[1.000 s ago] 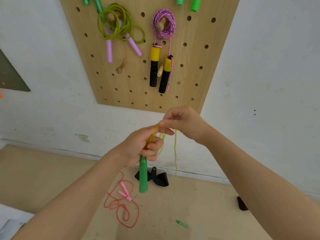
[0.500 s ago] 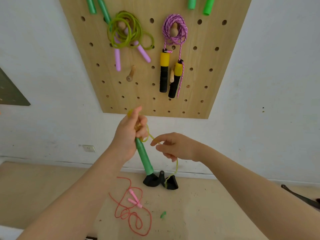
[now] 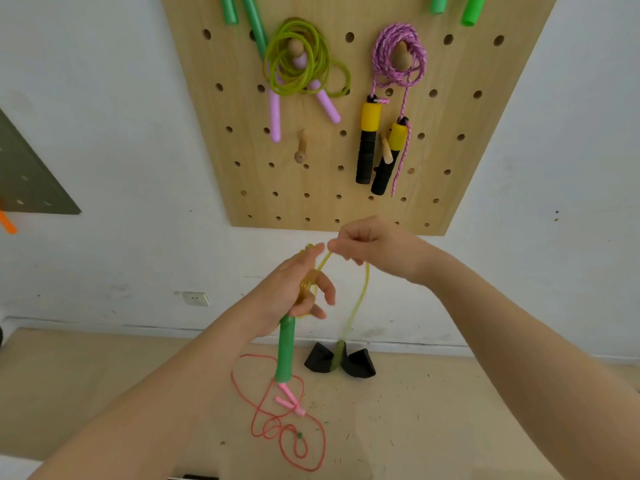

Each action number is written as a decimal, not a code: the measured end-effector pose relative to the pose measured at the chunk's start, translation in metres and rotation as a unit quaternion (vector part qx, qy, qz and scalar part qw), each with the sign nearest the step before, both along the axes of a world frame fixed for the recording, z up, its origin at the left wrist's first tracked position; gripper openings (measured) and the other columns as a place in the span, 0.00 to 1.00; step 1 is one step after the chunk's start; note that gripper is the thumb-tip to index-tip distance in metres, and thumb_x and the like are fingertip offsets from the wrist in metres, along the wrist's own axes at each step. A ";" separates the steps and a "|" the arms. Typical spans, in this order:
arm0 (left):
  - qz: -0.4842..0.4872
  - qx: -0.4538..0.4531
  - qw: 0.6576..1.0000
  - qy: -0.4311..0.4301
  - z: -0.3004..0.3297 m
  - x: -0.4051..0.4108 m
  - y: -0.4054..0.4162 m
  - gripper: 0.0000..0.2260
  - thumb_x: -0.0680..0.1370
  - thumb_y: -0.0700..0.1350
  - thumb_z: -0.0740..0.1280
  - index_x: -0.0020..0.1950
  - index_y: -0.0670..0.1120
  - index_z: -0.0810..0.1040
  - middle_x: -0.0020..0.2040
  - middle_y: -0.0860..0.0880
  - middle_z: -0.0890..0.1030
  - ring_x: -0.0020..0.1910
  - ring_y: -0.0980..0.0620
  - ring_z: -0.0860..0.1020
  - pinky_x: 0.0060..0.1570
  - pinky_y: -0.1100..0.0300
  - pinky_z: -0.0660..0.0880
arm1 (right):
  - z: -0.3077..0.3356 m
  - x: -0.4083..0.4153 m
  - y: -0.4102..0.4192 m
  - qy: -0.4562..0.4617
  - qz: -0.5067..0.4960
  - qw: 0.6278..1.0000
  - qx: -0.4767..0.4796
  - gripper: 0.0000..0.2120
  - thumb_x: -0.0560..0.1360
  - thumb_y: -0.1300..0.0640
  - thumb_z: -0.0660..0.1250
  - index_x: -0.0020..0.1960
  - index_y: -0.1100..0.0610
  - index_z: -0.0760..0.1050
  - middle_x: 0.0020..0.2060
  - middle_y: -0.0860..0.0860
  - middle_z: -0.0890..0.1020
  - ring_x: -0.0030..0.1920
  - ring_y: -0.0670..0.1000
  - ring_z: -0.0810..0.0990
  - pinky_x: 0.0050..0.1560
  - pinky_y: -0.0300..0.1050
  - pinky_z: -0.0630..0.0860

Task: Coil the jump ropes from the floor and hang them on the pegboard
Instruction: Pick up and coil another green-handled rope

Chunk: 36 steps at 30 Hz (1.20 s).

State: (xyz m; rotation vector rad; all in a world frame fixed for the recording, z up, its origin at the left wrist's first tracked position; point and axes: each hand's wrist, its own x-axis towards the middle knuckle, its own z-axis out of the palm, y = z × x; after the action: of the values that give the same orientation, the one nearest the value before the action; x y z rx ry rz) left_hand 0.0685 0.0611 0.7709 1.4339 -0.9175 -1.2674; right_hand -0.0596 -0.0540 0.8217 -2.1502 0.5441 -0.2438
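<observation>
A white wall (image 3: 104, 133) carries a wooden pegboard (image 3: 311, 188) holding coiled ropes, with no writing legible; below it lies a tan floor (image 3: 433, 427). Just below the pegboard, the left hand (image 3: 294, 292) grips a green handle (image 3: 286, 351) with yellow-green rope (image 3: 360, 292) coiled around its fingers, while the right hand (image 3: 374, 247) pinches that rope. A red rope (image 3: 277, 431) lies tangled on the floor beneath.

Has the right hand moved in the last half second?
Yes. The right hand rose from below the pegboard to its lower edge, drawing the yellow rope up.
</observation>
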 end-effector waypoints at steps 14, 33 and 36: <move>0.001 -0.145 0.941 0.304 0.014 0.036 0.018 0.18 0.78 0.47 0.57 0.66 0.42 0.70 0.31 0.51 0.76 0.16 0.61 0.65 0.24 0.67 0.70 | -0.061 0.033 0.036 0.012 -0.036 0.990 0.138 0.15 0.80 0.59 0.56 0.37 0.56 0.73 0.30 0.52 0.72 0.30 0.48 0.70 0.39 0.42 0.70; -0.128 -0.013 0.987 0.091 0.006 0.032 0.029 0.22 0.79 0.57 0.49 0.57 0.45 0.76 0.22 0.49 0.68 0.20 0.54 0.57 0.30 0.62 0.66 | -0.012 0.022 0.032 -0.083 -0.126 0.986 0.072 0.08 0.71 0.56 0.71 0.37 0.59 0.77 0.25 0.45 0.72 0.26 0.41 0.65 0.30 0.32 0.63; -0.179 -0.025 0.966 0.183 0.013 0.034 0.032 0.24 0.78 0.60 0.52 0.57 0.44 0.78 0.20 0.53 0.62 0.19 0.57 0.52 0.24 0.66 0.62 | -0.028 0.023 0.032 -0.109 -0.100 0.976 0.162 0.10 0.72 0.52 0.69 0.34 0.55 0.75 0.27 0.46 0.72 0.30 0.43 0.68 0.35 0.34 0.67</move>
State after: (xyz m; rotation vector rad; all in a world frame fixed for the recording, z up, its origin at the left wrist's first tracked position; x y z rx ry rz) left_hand 0.1029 0.0927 0.7842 0.9712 -0.9692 -1.6973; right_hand -0.0367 -0.0221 0.7938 -1.7288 0.6266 -0.4639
